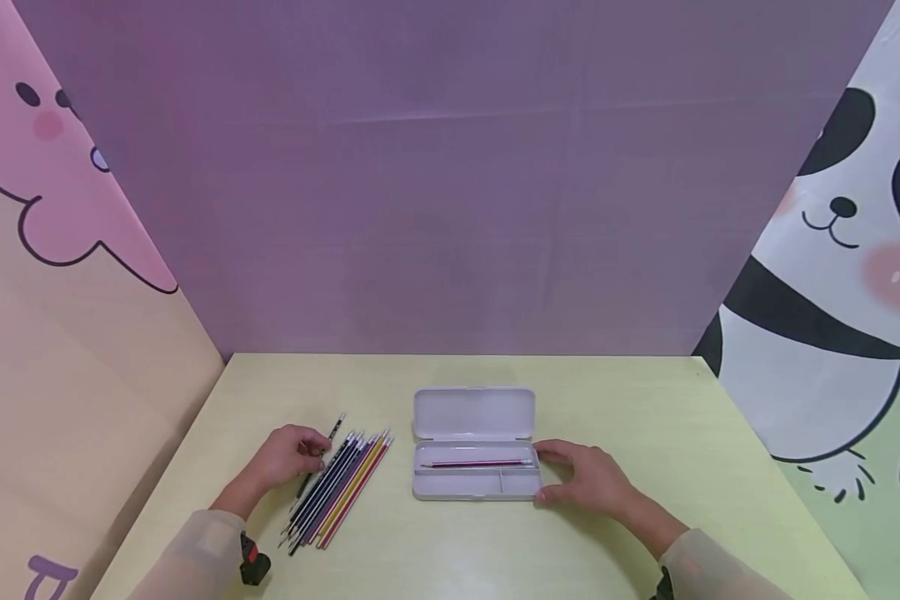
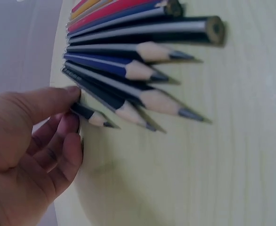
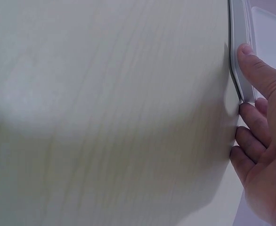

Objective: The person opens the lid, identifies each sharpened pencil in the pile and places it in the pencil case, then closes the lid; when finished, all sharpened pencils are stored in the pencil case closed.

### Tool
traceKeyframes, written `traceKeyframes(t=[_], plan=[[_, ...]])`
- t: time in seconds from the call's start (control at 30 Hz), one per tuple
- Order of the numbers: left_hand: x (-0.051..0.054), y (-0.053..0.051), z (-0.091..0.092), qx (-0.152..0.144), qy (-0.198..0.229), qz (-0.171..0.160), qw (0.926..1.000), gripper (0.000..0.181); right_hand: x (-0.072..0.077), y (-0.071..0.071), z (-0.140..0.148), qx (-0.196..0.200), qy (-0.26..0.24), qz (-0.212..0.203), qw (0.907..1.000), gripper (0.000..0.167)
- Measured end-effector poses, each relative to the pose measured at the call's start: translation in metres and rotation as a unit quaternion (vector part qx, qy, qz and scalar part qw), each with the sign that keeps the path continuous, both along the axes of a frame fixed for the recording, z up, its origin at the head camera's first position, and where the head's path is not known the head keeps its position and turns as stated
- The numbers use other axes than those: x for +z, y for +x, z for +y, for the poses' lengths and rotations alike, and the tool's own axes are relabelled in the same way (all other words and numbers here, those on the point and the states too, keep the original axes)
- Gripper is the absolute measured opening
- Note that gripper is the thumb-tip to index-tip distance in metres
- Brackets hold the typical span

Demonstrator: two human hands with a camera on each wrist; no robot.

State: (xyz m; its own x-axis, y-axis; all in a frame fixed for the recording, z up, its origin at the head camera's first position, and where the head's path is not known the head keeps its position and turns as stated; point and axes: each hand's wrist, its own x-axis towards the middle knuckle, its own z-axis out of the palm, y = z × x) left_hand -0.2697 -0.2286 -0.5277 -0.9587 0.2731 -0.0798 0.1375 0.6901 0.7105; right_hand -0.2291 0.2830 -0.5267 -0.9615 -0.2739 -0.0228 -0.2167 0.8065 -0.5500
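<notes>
Pencil case (image 1: 457,486): lid up, on table (image 1: 630,417), right end held by right hand (image 1: 588,479) between thumb and fingers; uneven pressure could skew it. Pencil row (image 1: 339,492): left of case, loose; a brushing knuckle might scatter it. Dark pencil (image 1: 335,428): at row's left edge, pinched by left hand (image 1: 292,457); a slack pinch could drop it. Red pencil (image 1: 480,463): in case's back compartment; a jolt might shift it.

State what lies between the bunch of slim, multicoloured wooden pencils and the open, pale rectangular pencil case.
Only bare, pale-yellow tabletop lies between the pencils and the pencil case, as the head view shows.
</notes>
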Motion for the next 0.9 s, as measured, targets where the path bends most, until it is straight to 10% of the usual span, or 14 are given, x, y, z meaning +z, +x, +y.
traceKeyframes(t=[0.47,0.9], plan=[[0.003,0.001,-0.002,0.032,-0.015,0.032,0.9989,0.027,-0.001,0.001,-0.001,0.007,0.013,0.018,0.9997,0.079],[0.038,-0.006,0.023,-0.003,0.023,0.054,0.9983,0.024,0.0,-0.001,0.001,0.012,0.013,0.021,0.9996,0.081]])
